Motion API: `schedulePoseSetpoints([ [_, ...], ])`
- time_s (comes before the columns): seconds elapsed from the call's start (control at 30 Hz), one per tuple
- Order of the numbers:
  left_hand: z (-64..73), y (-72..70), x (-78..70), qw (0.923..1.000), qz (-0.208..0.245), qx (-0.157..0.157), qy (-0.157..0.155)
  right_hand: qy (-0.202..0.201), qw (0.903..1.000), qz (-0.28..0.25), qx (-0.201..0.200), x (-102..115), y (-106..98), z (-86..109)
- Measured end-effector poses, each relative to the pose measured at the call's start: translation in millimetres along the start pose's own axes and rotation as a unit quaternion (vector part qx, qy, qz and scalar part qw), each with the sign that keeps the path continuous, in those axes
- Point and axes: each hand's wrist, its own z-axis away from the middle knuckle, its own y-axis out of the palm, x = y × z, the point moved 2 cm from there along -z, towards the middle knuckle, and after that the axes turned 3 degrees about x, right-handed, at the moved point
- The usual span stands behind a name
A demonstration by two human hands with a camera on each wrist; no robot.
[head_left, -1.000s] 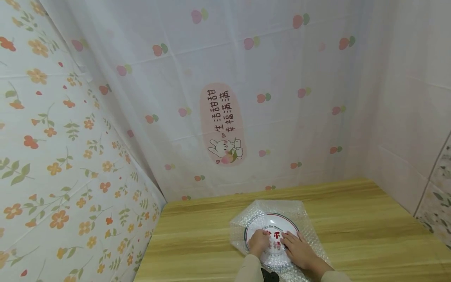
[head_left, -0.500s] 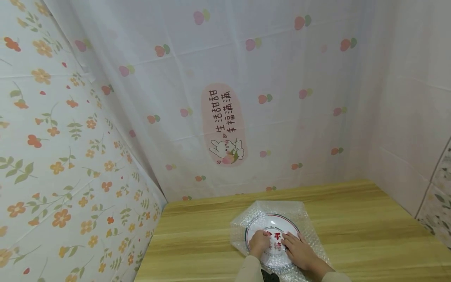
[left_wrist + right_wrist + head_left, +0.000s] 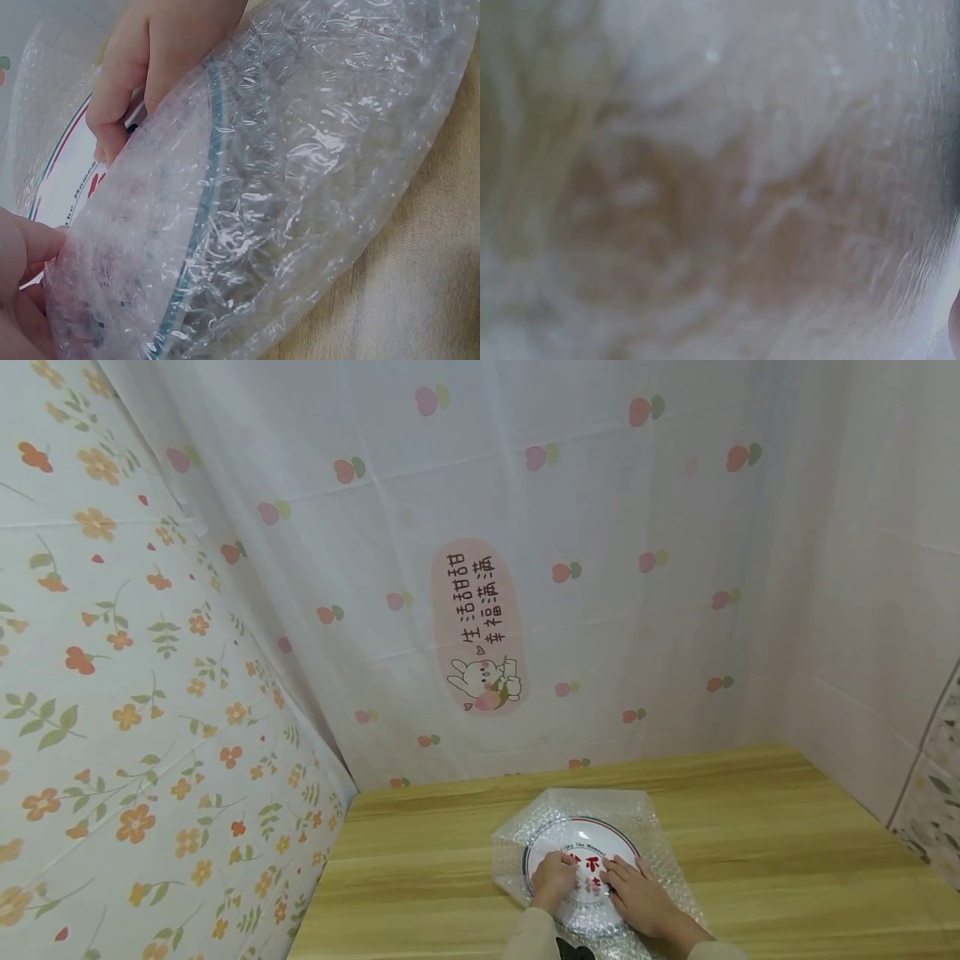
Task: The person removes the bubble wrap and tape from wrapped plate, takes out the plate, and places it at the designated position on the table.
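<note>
A round white plate (image 3: 582, 828) with a dark and red rim line and red characters lies on a sheet of bubble wrap (image 3: 633, 806), in the middle front of the table. One flap of the bubble wrap (image 3: 150, 202) is folded over part of the plate. My left hand (image 3: 553, 880) pinches that flap's edge between thumb and fingers, seen at the lower left of the left wrist view. On the plate's right side rests my right hand (image 3: 639, 895), its fingertips touching the plate and wrap. Blurred bubble wrap (image 3: 780, 150) fills the right wrist view.
The wood-grain table (image 3: 420, 852) reaches back to a wall curtain (image 3: 637, 635) with fruit prints. A flowered cloth (image 3: 150, 710) hangs along the left side, and a pale cloth (image 3: 862, 610) on the right. A black item (image 3: 573, 950) shows beside the left sleeve.
Both hands keep their places on the plate and wrap. The head view shifts very slightly.
</note>
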Motion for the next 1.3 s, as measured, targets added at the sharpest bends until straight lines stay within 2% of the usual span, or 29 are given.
schedulePoseSetpoints([
  [0.27, 1.2, 1.5, 1.3, 0.9998, 0.008, -0.006, 0.016, -0.005, 0.9998, 0.003, -0.016, -0.3, -1.0, 0.0],
  [0.5, 1.3, 3.3, 2.8, 0.9996, 0.009, -0.014, 0.022, -0.002, 1.0000, 0.001, -0.007, -0.5, -0.9, 0.4],
  [0.8, 0.2, 2.5, 3.4, 0.9994, 0.023, -0.017, 0.018, -0.003, 0.9998, 0.012, -0.013, -0.2, -1.6, 0.1],
  [1.13, 4.1, 2.6, 3.2, 0.9989, 0.003, -0.023, 0.041, 0.000, 1.0000, 0.010, -0.001, -0.4, -0.8, 0.6],
  [1.3, 4.7, 2.0, 2.8, 0.9986, 0.000, -0.028, 0.045, -0.002, 0.9998, 0.014, -0.012, 0.3, -0.7, 0.6],
])
